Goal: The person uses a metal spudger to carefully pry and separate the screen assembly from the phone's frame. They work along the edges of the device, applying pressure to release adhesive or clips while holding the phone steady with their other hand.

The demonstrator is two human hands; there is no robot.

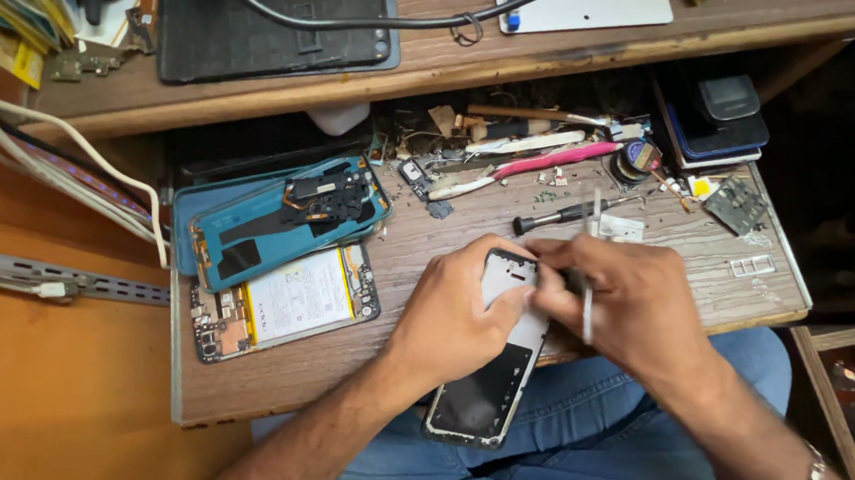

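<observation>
My left hand [458, 307] grips an opened phone frame [487, 395] by its upper half, holding it tilted over the front edge of a wooden pull-out tray [267, 379]. My right hand [624, 299] is closed around metal tweezers [588, 311], whose tips rest at the top edge of the frame next to my left thumb. Both hands touch the frame. The lower end of the frame hangs over my lap in blue jeans.
On the tray's left lie a teal back cover [279, 215] and an open phone with battery [293, 301]. Behind my hands are a screwdriver [575, 213], pink-handled tool [543, 163], small parts and screws. A tablet [277, 24] and cable sit on the upper desk.
</observation>
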